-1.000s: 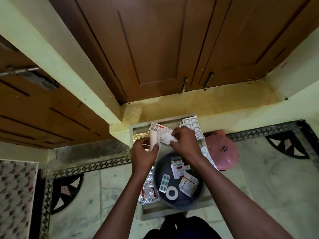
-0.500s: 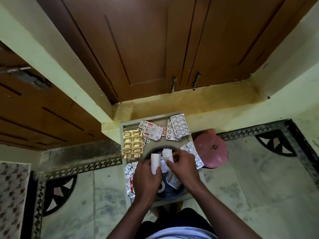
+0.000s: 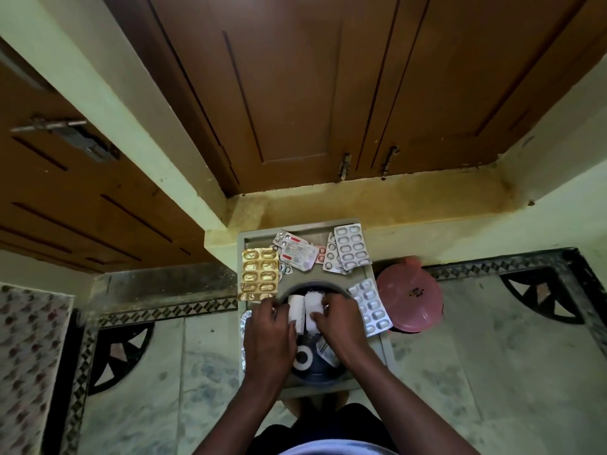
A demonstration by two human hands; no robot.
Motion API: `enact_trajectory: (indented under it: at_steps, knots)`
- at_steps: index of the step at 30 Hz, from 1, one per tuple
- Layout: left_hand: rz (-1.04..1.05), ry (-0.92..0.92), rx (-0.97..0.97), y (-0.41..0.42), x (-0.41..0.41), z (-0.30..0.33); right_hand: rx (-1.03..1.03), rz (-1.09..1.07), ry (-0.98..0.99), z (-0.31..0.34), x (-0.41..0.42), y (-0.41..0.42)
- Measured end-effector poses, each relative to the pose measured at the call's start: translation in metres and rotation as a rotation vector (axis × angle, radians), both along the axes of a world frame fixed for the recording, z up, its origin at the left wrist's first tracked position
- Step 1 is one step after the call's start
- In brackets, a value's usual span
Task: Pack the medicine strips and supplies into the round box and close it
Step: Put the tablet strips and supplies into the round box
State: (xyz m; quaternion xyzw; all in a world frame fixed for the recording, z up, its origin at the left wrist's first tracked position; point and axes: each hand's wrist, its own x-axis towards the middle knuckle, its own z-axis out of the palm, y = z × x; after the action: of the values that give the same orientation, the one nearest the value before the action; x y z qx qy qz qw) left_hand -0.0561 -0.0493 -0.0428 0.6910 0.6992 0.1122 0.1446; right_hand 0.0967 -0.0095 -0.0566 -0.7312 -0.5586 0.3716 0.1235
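Observation:
A dark round box (image 3: pixel 313 376) stands on a grey tray (image 3: pixel 381 349), holding a white tape ring (image 3: pixel 302 358) and some strips. Over its far half, my left hand (image 3: pixel 269 339) grips a white bandage roll (image 3: pixel 296 311) and my right hand (image 3: pixel 338 326) grips a second white roll (image 3: pixel 313 307). The two rolls stand side by side, touching. A gold strip (image 3: pixel 259 274), a red-labelled strip (image 3: pixel 297 250) and silver strips (image 3: pixel 351 246) lie at the tray's far end. Another silver strip (image 3: pixel 371 307) lies to the right of the box. The pink lid (image 3: pixel 410 295) rests on the floor.
The tray sits on a marble floor with dark patterned borders (image 3: pixel 170 310). A yellow step (image 3: pixel 377 198) and brown wooden doors (image 3: pixel 312 93) rise just beyond it. A foil strip (image 3: pixel 244 339) pokes out left of the box, under my left wrist.
Both hands have carried the white rolls from the tray's far end down to the round box. The strips at the far end of the tray are now uncovered.

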Motion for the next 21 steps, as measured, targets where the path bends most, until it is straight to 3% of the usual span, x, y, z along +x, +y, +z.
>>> enact_trajectory:
  at_steps: [6,17,21]
  knots:
    - [0.105,-0.307,-0.013,-0.01,-0.013,-0.003,-0.019,0.157,0.067,-0.001,-0.002,0.0]
    - [0.127,-0.329,0.051,-0.008,-0.019,-0.002,-0.01,0.153,0.039,-0.005,-0.009,-0.011]
    - [0.228,-0.392,0.124,-0.003,-0.029,0.001,0.097,0.135,-0.023,-0.001,-0.003,-0.015]
